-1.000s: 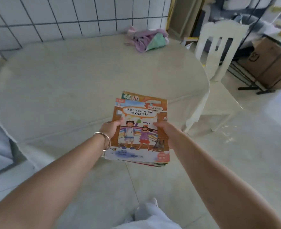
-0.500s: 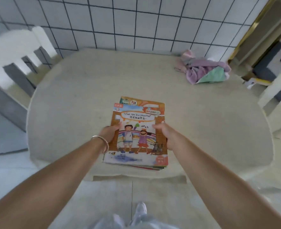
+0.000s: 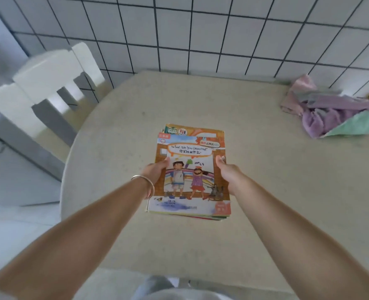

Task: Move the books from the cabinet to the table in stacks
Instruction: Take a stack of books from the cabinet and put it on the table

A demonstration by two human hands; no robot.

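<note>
I hold a stack of thin picture books (image 3: pixel 192 169) over the beige table (image 3: pixel 266 191). The top cover shows two cartoon children and the title "What Are You Drawing?". My left hand (image 3: pixel 155 173) grips the stack's left edge, thumb on the cover, a silver bangle on that wrist. My right hand (image 3: pixel 227 172) grips the right edge the same way. Whether the stack touches the tabletop I cannot tell. The cabinet is out of view.
A crumpled pile of purple, pink and green cloth (image 3: pixel 335 113) lies at the table's far right. A white chair (image 3: pixel 49 83) stands at the table's left. A tiled wall (image 3: pixel 201 33) runs behind the table.
I have come up to the table. The stack, which hung over the floor and table edge, is now over the table's middle, still in both hands.
</note>
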